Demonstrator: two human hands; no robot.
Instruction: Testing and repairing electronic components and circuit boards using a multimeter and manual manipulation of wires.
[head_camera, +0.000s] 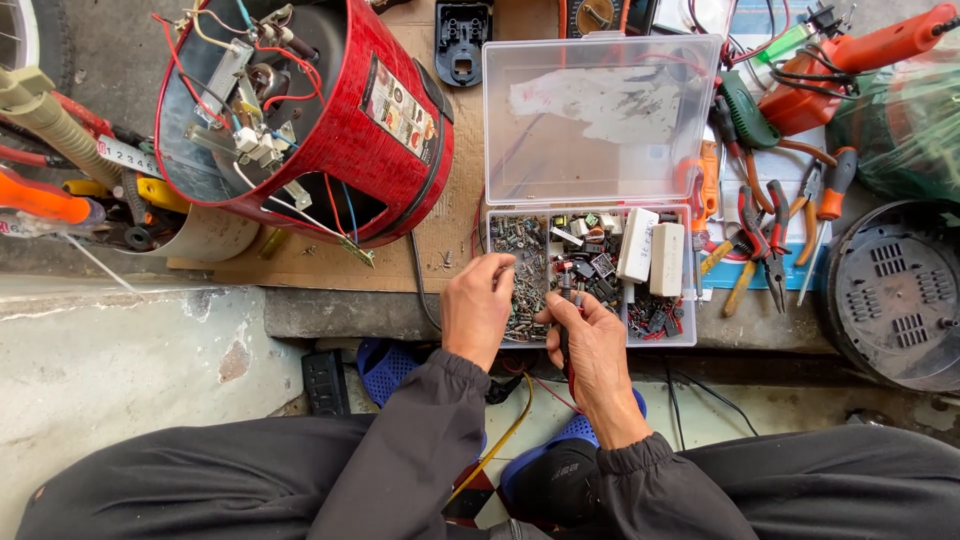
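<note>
Your fingers (500, 268) on your left hand (477, 308) curl down into the clear parts box (592, 275), pinching among tiny parts; I cannot tell if they hold one. Your right hand (592, 340) is closed on a thin red and black probe (566, 340) at the box's front edge. The picking looks only begun. Left of the box, the opened red cooker (310, 115) has a small rectangular sticker (400, 110).

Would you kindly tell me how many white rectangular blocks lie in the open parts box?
2: one white block and a second white block lie side by side in the parts box, right of both hands; smaller ones may be hidden.
</note>
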